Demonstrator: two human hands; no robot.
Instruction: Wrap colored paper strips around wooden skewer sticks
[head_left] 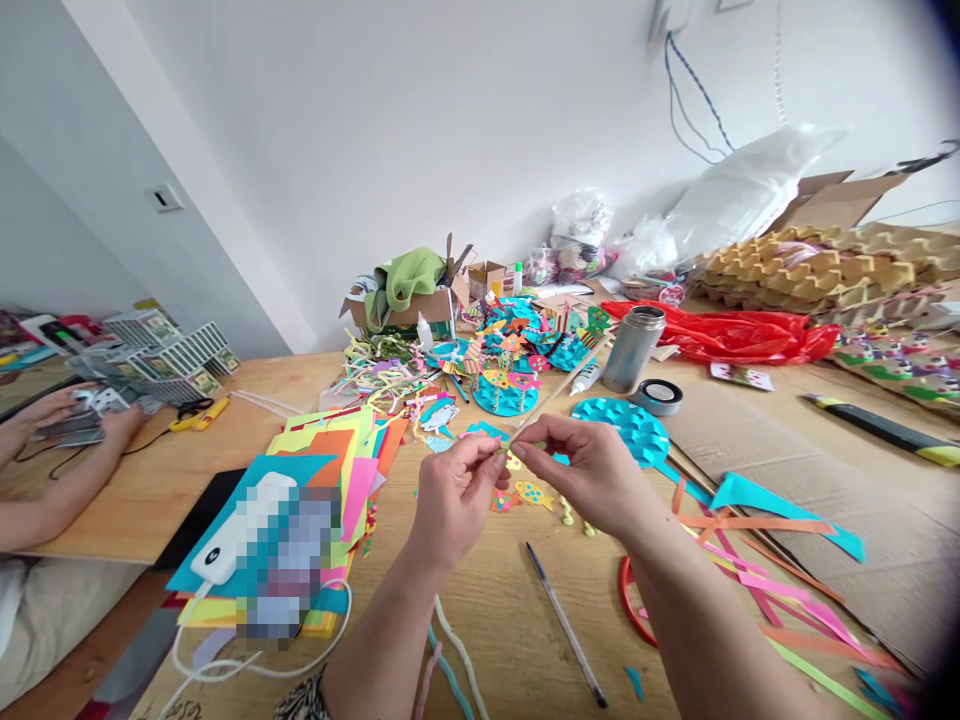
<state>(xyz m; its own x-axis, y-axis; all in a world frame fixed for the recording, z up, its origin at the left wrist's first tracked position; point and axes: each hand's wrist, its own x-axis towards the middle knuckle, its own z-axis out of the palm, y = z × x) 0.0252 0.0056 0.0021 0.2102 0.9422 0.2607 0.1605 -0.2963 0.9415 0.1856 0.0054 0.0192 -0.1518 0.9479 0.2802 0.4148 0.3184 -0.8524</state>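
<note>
While both hands pinch it, my left hand (454, 495) & right hand (581, 470) hold a thin paper strip (508, 448) above the bench (517, 610). Step, I judge: rolling the strip; next needs steady, even fingertip pressure.

Paper stack (330, 470) left of both hands, with a power bank (244, 528) on it. Pen (566, 625) before the hands; paper disc (626, 428), tape roll (658, 396) and flask (634, 348) behind, to the right.

Wooden table (517, 610) bears coloured paper (330, 450), pen (566, 625), flask (634, 348).
</note>
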